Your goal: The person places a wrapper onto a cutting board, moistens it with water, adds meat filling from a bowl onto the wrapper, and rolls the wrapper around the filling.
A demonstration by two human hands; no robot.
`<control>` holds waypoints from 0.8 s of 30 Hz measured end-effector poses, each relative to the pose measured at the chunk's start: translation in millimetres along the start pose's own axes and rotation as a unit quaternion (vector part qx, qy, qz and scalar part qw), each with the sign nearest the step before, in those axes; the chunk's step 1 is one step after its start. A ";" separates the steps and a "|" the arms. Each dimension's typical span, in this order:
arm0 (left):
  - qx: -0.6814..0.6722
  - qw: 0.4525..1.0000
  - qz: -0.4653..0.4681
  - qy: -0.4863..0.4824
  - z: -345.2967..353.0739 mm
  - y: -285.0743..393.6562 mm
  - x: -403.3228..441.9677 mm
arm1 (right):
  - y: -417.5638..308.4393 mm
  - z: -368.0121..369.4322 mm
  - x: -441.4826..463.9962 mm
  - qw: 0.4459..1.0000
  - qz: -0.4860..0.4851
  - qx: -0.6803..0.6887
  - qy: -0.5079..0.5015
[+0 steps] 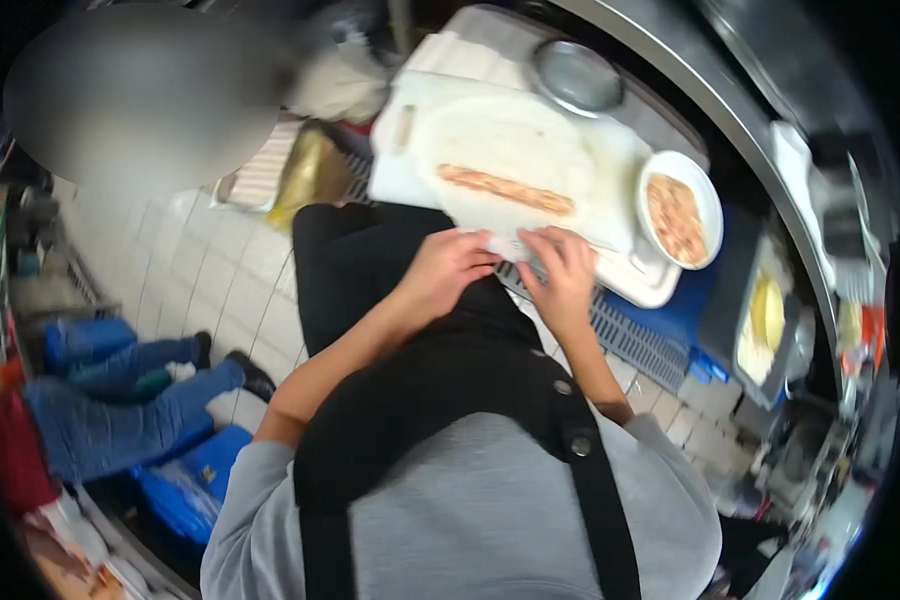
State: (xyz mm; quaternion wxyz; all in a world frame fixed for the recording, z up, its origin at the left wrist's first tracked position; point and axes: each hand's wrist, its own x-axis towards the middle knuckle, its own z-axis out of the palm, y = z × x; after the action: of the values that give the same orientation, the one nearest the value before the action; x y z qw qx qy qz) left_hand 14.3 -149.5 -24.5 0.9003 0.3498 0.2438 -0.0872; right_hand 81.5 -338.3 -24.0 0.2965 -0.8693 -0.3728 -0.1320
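Observation:
A thin, pale round wrapper sheet point(500, 135) lies on a white cutting board point(390, 170). Across its near part runs a strip of reddish-orange filling point(505, 190). My left hand point(445, 270) pinches the near edge of the sheet, fingertips pressed together. Just to its right, my right hand point(562, 275) grips the same edge with bent fingers. Between the two hands the edge looks gathered, though it is blurred. Right of the board stands a white bowl point(712, 205) holding more of the filling.
A round metal bowl point(577, 77) sits behind the board. To the right is a tray with yellow food point(767, 310). Past my left side are a gold-coloured bag point(310, 175), a co-worker's jeans point(130, 420) and blue plastic bags point(185, 480). Another person stands at upper left, blurred.

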 end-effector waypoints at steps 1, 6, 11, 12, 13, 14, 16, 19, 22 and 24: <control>0.010 1.000 -0.008 -0.003 0.8 3.6 -0.2 | 2.1 2.7 0.6 0.999 0.007 -0.003 0.035; 0.055 0.998 0.012 -0.015 4.1 19.3 4.8 | 7.8 -10.0 23.5 0.996 0.009 0.021 0.082; 0.114 0.992 0.061 -0.009 20.8 47.2 21.3 | 20.0 -17.2 54.3 0.992 0.018 0.085 0.094; 0.131 0.988 0.079 -0.013 24.3 52.3 23.4 | 22.6 -17.4 61.2 0.990 0.020 0.095 0.098; 0.148 0.984 0.097 -0.017 27.2 57.0 25.9 | 24.3 -18.0 68.7 0.989 0.025 0.103 0.099; 0.165 0.979 0.115 -0.021 29.0 61.4 29.9 | 28.8 -16.5 76.3 0.988 0.028 0.109 0.102; 0.216 0.965 0.146 -0.038 24.6 70.1 42.5 | 40.2 -12.9 90.8 0.986 0.037 0.121 0.106; 0.231 0.954 0.184 -0.060 29.5 88.8 54.6 | 55.4 -6.3 109.1 0.981 0.087 0.154 0.073; 0.342 0.907 0.243 -0.025 39.7 109.9 65.5 | 74.2 5.6 123.3 0.982 0.122 0.140 0.023; 0.423 0.864 0.269 -0.045 38.3 125.2 87.7 | 77.6 9.5 124.5 0.993 0.096 0.063 0.036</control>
State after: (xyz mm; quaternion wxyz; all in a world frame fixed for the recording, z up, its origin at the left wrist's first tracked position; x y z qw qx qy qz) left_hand 145.7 -81.5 29.6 0.6641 0.7450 0.0390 0.0482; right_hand 223.5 -303.9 -7.8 0.3749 -0.8754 -0.2841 -0.1110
